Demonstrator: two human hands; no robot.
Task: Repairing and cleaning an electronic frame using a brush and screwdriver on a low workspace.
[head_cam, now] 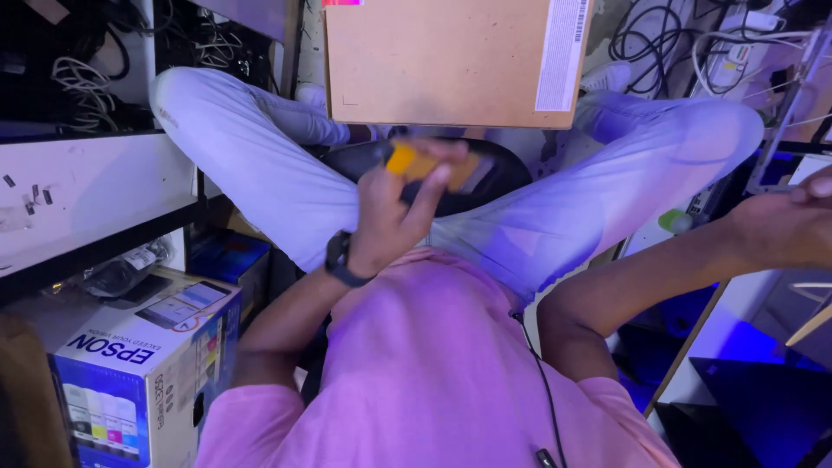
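**Orange tool gripped over the lap, other hand off to the side**

The orange-and-yellow handled tool (426, 165) sits in the left hand (390, 217), whose fingers (431, 192) are clamped around its body, thumb side toward the camera. It is blurred, so its exact kind and working end are hard to make out; it looks like a cutter or a similar hand tool. It is held up in front of the chest, just under the near edge of the cardboard box (451, 61), which rests across the knees; that height probably keeps the tool close to the box's lower edge. A black watch (340, 260) circles the wrist below the fingers.

The right hand (793, 221) is stretched far to the side, well apart from the tool, and is cut off by the picture's edge. Whether its fingers are together or apart, or around anything, I cannot tell.

Beyond the fingers lie the light jeans (260, 165) of the seated person and, behind the box, tangled cables (676, 43). Below the left elbow stands 1 printer carton (147, 373), beside a white shelf (87, 191). The box hides whatever lies between the feet.
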